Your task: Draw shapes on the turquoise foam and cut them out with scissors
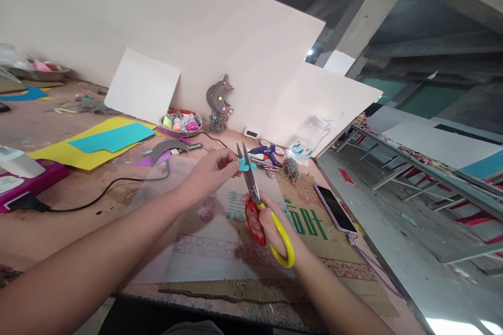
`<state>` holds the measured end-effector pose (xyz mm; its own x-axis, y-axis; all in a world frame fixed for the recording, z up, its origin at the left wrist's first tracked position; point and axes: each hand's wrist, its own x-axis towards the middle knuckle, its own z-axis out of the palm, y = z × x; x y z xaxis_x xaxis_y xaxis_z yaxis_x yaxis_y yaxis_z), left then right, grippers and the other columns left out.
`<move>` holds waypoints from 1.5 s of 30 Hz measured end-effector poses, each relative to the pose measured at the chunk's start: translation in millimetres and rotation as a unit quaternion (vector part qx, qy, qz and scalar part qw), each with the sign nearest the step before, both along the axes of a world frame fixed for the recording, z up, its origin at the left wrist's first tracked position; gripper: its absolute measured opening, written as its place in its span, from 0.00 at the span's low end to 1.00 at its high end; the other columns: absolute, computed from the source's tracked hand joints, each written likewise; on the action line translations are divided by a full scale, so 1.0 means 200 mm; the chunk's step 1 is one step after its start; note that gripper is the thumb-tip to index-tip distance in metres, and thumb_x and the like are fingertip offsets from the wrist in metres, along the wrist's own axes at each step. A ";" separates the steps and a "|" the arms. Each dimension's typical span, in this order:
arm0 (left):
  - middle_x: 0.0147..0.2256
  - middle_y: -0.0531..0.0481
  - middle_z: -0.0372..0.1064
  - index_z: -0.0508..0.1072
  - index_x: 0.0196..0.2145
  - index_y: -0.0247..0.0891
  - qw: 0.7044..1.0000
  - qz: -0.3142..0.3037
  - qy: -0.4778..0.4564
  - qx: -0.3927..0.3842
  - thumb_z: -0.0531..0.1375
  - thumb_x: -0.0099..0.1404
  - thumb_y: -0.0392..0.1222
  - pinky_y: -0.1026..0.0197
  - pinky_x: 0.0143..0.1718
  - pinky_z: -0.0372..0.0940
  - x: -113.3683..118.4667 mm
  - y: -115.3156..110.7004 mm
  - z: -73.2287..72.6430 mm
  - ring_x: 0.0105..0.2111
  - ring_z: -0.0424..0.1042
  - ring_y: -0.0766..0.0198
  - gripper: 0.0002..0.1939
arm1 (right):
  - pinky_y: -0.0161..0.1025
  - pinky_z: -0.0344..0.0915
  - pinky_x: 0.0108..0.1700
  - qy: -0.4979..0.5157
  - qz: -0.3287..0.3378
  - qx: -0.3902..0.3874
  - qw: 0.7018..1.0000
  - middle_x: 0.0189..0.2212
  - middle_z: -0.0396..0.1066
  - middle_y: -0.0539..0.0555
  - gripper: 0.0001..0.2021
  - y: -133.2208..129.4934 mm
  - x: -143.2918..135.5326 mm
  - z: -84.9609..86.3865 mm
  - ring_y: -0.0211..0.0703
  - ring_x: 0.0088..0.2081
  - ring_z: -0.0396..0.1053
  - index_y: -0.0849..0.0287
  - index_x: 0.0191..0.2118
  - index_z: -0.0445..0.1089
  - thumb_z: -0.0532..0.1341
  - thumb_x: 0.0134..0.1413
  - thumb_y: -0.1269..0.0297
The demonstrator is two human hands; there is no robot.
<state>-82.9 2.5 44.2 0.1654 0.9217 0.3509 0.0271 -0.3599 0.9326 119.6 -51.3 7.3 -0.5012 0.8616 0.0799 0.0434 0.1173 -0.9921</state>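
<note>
Pinched between the thumb and fingers of my left hand (220, 168) is a small turquoise paper piece (244, 164) with a curvy edge. My right hand (271, 222) grips a pair of scissors (251, 180), one handle loop red and the other yellow. The blades point away from me, slightly apart, with the paper piece at them near the tips. Both hands are raised over a cardboard sheet (310, 251) with green lettering, partly overlaid by a translucent sheet (157, 241).
Behind the hands lie a blue glue gun (264, 153), a twine ball (291, 169) and a clear jar (310, 140). A phone (335, 208) rests near the right table edge. Turquoise paper (112, 137) lies on yellow card (84, 159). A black cord (98, 199) runs from a purple power strip (51, 180).
</note>
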 end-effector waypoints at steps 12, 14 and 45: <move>0.26 0.54 0.69 0.67 0.26 0.38 0.999 -0.028 0.026 0.024 0.58 0.62 0.41 0.63 0.31 0.61 0.00 0.01 0.00 0.29 0.70 0.65 0.08 | 0.34 0.47 0.23 -0.020 0.013 0.032 0.999 0.27 0.51 0.46 0.34 0.00 0.01 0.02 0.34 0.23 0.47 0.57 0.51 0.60 0.51 0.53 0.31; 0.26 0.53 0.69 0.67 0.26 0.38 0.999 -0.028 0.023 0.021 0.58 0.62 0.42 0.63 0.31 0.61 0.00 0.01 -0.01 0.29 0.70 0.65 0.08 | 0.34 0.47 0.23 -0.021 0.011 0.032 0.999 0.26 0.51 0.46 0.34 0.00 0.00 0.02 0.34 0.23 0.47 0.57 0.51 0.60 0.51 0.53 0.31; 0.26 0.54 0.70 0.67 0.27 0.38 0.999 -0.039 -0.016 0.001 0.58 0.63 0.44 0.63 0.32 0.63 0.00 -0.02 0.01 0.29 0.72 0.65 0.09 | 0.37 0.50 0.27 -0.051 -0.002 0.063 0.997 0.28 0.54 0.47 0.35 0.00 0.02 0.02 0.36 0.25 0.49 0.57 0.52 0.61 0.50 0.53 0.30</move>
<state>-82.0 -0.6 46.0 0.2258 0.9059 0.3582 -0.0320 -0.3607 0.9322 124.5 -50.4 11.3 -0.5095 0.8496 0.1366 0.1449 0.2412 -0.9596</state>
